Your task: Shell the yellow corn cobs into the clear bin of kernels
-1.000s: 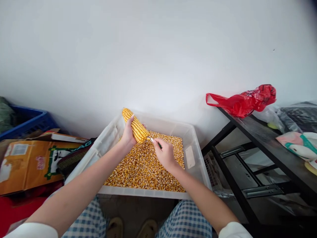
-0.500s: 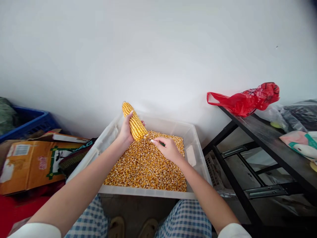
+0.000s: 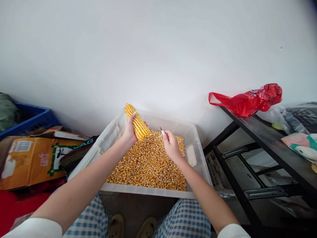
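Observation:
A full ear of yellow corn [image 3: 139, 125] is gripped in my left hand [image 3: 130, 128], tilted with its lower end toward the right. The thumb lies across its top side, and fingertips show behind it. My right hand [image 3: 171, 145] is closed round a small screwdriver-like tool; its thin dark shaft [image 3: 160, 128] points up and left, apart from the ear. Most of the handle is hidden in the fingers. Both hands are over a translucent plastic bin [image 3: 148, 191] holding a thick layer of loose corn kernels [image 3: 148, 168].
A black metal-framed table [image 3: 272, 140] stands at the right, with a red plastic bag [image 3: 257, 100] and other bags on it. On the left are an orange cardboard box [image 3: 37, 162] and a blue crate [image 3: 37, 120]. A white wall [image 3: 158, 59] rises behind the bin.
My right hand has drawn back from the ear's lower end, turning the tool's shaft upward. The ear stays in my left hand, shifted slightly right in view.

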Motion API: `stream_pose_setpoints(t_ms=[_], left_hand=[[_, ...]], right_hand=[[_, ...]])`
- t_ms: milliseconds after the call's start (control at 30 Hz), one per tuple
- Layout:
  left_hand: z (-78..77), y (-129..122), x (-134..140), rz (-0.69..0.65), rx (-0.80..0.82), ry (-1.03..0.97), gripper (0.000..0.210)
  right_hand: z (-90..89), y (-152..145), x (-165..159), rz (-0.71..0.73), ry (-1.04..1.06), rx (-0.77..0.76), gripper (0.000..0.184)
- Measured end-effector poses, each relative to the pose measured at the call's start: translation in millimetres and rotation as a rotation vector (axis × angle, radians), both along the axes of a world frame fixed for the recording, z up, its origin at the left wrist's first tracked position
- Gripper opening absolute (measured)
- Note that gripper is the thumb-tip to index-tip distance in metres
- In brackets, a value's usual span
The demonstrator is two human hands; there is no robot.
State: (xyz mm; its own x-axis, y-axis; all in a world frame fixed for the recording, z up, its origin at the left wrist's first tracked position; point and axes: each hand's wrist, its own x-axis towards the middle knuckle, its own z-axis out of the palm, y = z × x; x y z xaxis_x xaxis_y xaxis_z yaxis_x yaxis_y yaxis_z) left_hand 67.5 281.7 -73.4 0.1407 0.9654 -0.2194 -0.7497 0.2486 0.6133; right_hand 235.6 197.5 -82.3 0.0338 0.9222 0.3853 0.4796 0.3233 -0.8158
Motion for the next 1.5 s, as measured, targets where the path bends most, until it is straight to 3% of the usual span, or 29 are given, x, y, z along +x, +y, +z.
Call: stream_pose_setpoints(t_ms=[167, 267, 433, 567, 700, 867, 967, 1167, 1400, 1500], left_hand=[[-1.8, -6.8, 10.1, 0.048, -0.009, -0.026, 0.032], [-4.7, -13.2, 18.9, 0.037, -0.006, -0.067, 0.032], [-8.5, -17.1, 23.4, 0.021, -0.034, -0.160, 0.035], [-8.5, -14.3, 19.7, 0.022, -0.044, -0.207, 0.038], [-9.8, -15.0, 20.9, -0.060, -0.010, -0.197, 0.038], [-10.8, -18.7, 23.7, -0.144, 0.025, -0.181, 0.039], [-11.4, -18.8, 23.3, -0.154, 0.023, -0.182, 0.043], [-11.9, -16.7, 23.9, -0.138, 0.011, -0.173, 0.045], [-6.4, -19.1, 27.3, -0.140, 0.023, -0.110, 0.043], [-5.8, -19.9, 28.9, -0.178, -0.013, -0.126, 0.043]], right_hand=[[-5.9, 1.9, -15.7, 0.254, 0.487, -0.465, 0.040], [-8.5, -0.6, -23.7, 0.399, 0.679, -0.568, 0.039], [-12.6, -3.1, -23.0, 0.477, 0.834, -0.529, 0.040], [-14.6, 0.7, -20.7, 0.538, 0.832, -0.549, 0.038], [-16.4, 4.6, -19.7, 0.512, 0.803, -0.634, 0.040], [-19.2, 3.0, -20.4, 0.529, 0.781, -0.521, 0.036], [-18.4, 1.6, -21.0, 0.521, 0.734, -0.468, 0.037], [-16.2, 3.1, -19.5, 0.458, 0.717, -0.560, 0.039], [-10.6, 1.1, -15.0, 0.482, 0.709, -0.430, 0.039], [-8.5, 2.3, -11.1, 0.474, 0.697, -0.503, 0.037]])
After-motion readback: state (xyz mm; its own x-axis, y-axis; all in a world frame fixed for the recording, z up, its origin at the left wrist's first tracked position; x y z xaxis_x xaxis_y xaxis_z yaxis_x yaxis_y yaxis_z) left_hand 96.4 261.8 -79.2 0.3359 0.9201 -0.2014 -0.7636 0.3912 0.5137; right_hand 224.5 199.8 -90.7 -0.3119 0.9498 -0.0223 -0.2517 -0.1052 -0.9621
